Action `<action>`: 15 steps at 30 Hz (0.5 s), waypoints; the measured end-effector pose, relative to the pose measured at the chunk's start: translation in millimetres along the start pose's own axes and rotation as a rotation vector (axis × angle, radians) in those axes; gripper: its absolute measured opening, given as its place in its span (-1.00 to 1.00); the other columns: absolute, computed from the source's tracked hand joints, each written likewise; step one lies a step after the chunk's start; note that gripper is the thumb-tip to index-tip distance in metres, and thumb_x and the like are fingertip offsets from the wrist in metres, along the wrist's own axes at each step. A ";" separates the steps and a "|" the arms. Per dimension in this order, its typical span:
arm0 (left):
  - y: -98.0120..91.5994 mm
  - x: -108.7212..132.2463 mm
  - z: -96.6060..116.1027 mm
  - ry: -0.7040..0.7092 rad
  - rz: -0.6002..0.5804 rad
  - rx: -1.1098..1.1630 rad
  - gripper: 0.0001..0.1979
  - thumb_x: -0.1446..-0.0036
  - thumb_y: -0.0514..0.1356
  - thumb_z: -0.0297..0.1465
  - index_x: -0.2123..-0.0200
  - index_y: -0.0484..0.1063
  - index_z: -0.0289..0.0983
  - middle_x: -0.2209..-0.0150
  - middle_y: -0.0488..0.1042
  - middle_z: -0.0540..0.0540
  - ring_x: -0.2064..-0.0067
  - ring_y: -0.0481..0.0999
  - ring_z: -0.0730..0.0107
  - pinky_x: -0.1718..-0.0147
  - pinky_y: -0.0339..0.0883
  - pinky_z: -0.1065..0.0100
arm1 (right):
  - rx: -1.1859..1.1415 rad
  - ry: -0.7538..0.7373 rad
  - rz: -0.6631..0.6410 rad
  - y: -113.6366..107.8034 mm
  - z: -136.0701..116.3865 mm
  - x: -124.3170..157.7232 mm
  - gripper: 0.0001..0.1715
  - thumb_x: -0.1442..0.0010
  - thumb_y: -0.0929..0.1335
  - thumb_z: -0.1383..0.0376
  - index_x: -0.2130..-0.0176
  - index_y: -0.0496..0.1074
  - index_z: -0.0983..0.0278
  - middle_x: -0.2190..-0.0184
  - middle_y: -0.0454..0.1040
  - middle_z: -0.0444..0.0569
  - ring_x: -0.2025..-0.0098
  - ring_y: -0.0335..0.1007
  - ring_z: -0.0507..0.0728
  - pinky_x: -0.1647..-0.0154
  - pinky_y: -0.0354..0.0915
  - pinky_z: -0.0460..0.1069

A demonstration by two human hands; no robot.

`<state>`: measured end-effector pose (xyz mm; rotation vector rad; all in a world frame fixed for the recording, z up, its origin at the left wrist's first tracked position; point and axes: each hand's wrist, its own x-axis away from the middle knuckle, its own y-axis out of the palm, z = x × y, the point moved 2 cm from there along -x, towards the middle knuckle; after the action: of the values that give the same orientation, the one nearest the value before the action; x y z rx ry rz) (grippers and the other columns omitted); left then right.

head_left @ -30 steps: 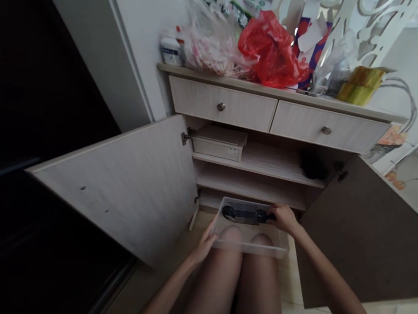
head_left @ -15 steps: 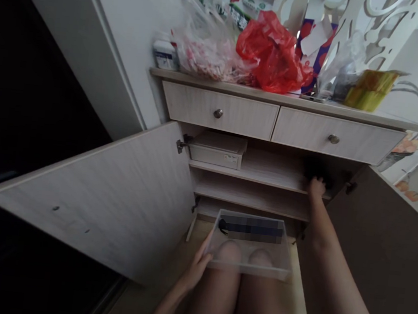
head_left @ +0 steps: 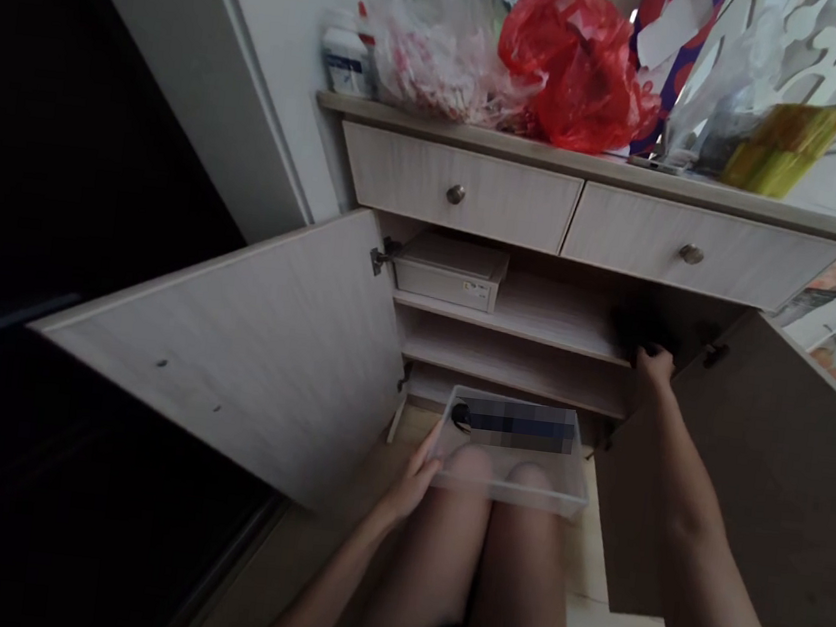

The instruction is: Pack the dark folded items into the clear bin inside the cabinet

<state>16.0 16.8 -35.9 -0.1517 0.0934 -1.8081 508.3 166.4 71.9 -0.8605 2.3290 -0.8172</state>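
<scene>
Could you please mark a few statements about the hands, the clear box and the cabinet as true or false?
1. The left hand grips the clear box at its left edge. True.
2. The right hand is inside the clear box. False: it reaches to the right end of the upper shelf, at a dark thing there.
3. The left door and the right door both stand open. True.
4. The left drawer is pulled out. False: it is shut, and so is the right drawer.
5. A red bag lies on top of the cabinet. True.
</scene>
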 end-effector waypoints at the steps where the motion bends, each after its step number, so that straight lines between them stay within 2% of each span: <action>1: 0.8 0.0 2.0 0.010 0.000 -0.009 -0.21 -0.07 0.06 -0.34 -0.41 0.09 -0.23 -0.43 0.07 -0.08 -0.46 -0.03 0.07 -0.41 -0.15 -0.01 | -0.136 0.031 0.010 -3.3 4.2 7.4 -0.46 -0.17 0.35 0.30 -0.11 0.45 0.47 0.09 0.55 0.31 0.01 0.51 0.31 -0.04 0.41 0.19; 3: 1.8 -0.3 5.4 0.027 -0.002 -0.027 -0.22 -0.06 0.06 -0.35 -0.40 0.11 -0.24 -0.43 0.08 -0.08 -0.46 -0.05 0.10 -0.42 -0.19 0.02 | -0.350 0.014 -0.034 -10.4 11.5 29.7 -0.43 -0.12 0.40 0.23 -0.08 0.49 0.44 0.11 0.58 0.22 0.03 0.52 0.26 -0.04 0.42 0.14; 7: 2.2 0.4 9.3 0.031 -0.011 -0.028 -0.22 -0.06 0.06 -0.36 -0.40 0.12 -0.23 -0.42 0.09 -0.08 -0.46 -0.05 0.08 -0.41 -0.15 0.00 | -0.557 -0.240 -0.290 -35.1 19.3 97.3 -0.32 -0.03 0.49 0.01 -0.05 0.54 0.34 0.10 0.61 0.12 0.05 0.53 0.25 -0.04 0.43 0.15; 11: 2.6 2.4 12.6 0.059 -0.016 -0.033 -0.21 -0.05 0.07 -0.37 -0.40 0.11 -0.23 -0.42 0.10 -0.05 -0.46 -0.06 0.14 -0.43 -0.21 0.07 | -0.510 -0.399 -0.563 -57.1 15.1 167.6 -0.34 -0.07 0.47 -0.07 -0.01 0.57 0.30 0.05 0.60 0.13 0.00 0.52 0.28 -0.09 0.41 0.17; 15: 4.4 2.2 13.9 0.065 -0.011 -0.037 -0.22 -0.05 0.08 -0.37 -0.39 0.14 -0.23 -0.42 0.10 -0.07 -0.46 -0.06 0.13 -0.43 -0.23 0.08 | -0.387 -0.598 -0.763 -52.3 0.9 212.5 -0.49 -0.22 0.37 0.06 -0.05 0.56 0.28 0.03 0.59 0.12 0.00 0.53 0.27 -0.08 0.41 0.17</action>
<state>21.8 13.9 -22.7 -0.1204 0.1728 -1.8235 388.6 -15.8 52.5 -1.9175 1.6196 -0.2838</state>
